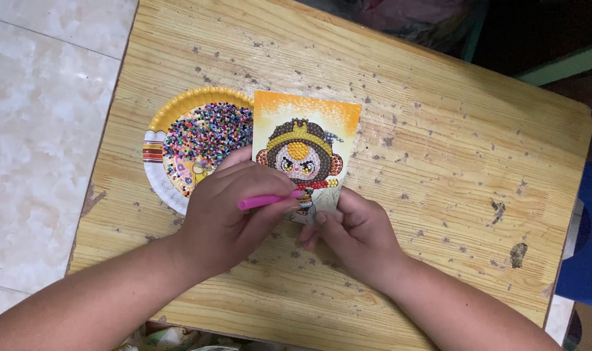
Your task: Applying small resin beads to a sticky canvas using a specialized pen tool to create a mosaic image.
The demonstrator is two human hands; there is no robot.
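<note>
Left hand (pixel 221 218) gripping pink pen (pixel 270 199), tip on diamond-painting card (pixel 305 153) | right hand (pixel 354 234) pinching card's near edge, hiding it | card at table (pixel 439 130) centre, overlapping bead-filled paper plate (pixel 179 117) | plate's near-right part covered.

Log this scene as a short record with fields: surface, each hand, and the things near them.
Surface: worn wooden table
Left hand: holds a pink pen, tip on the card
Right hand: fingers on the card's lower edge
Card: orange picture card of a bead-covered cartoon figure
Plate: yellow-rimmed paper plate with small multicoloured beads, left of the card
</note>
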